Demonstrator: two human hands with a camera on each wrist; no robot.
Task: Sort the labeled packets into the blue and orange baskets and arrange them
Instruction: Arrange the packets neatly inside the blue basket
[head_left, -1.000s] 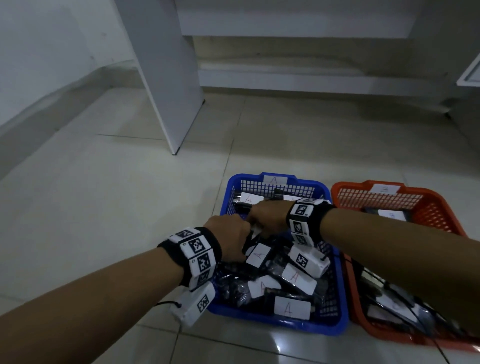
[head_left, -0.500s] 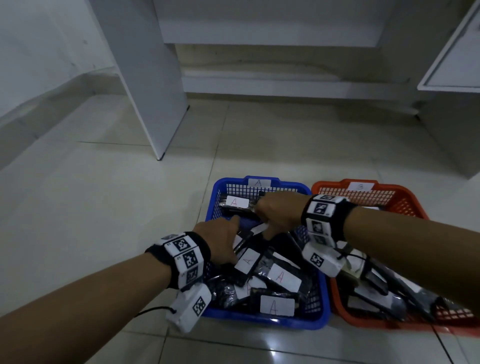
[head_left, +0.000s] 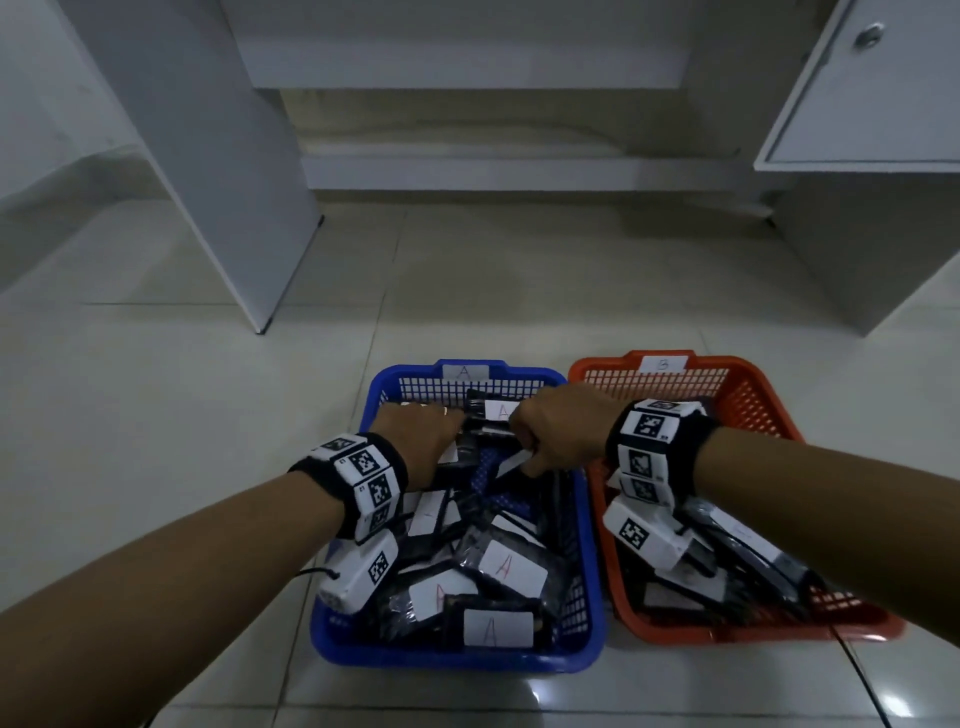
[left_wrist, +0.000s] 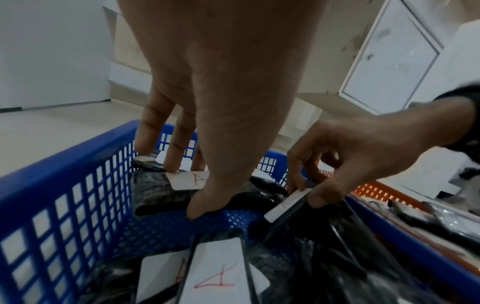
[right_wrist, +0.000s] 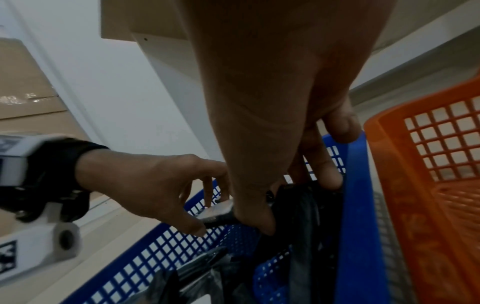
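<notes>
Both my hands had slid up toward the far end of the blue basket since a second ago, when they were lower down over the pile.

My right hand pinched one packet by its top edge, with my thumb on one side and my fingertips on the other. That packet stood up on its edge, tilted, near the far right corner of the blue basket. My left hand held nothing. Its fingers were mostly straight and pressed down on another packet with a red A card, which lay flat by the far wall.

I thought these packets would be light and floppy. They looked like thin shiny plastic bags with dark stuff inside, so they could slip or bend. The white card seemed like the stiffest part. I guessed the best place to hold one was across the card edge, like my right hand did, not by the loose plastic.

More packets with red A cards lay in a messy heap at the near end of the blue basket. A bit of the bare blue floor showed in the middle. The orange basket sat just beside it on the right, touching or almost touching, and held dark packets too. I could not read their cards. Both baskets sat on the pale tile floor.
</notes>
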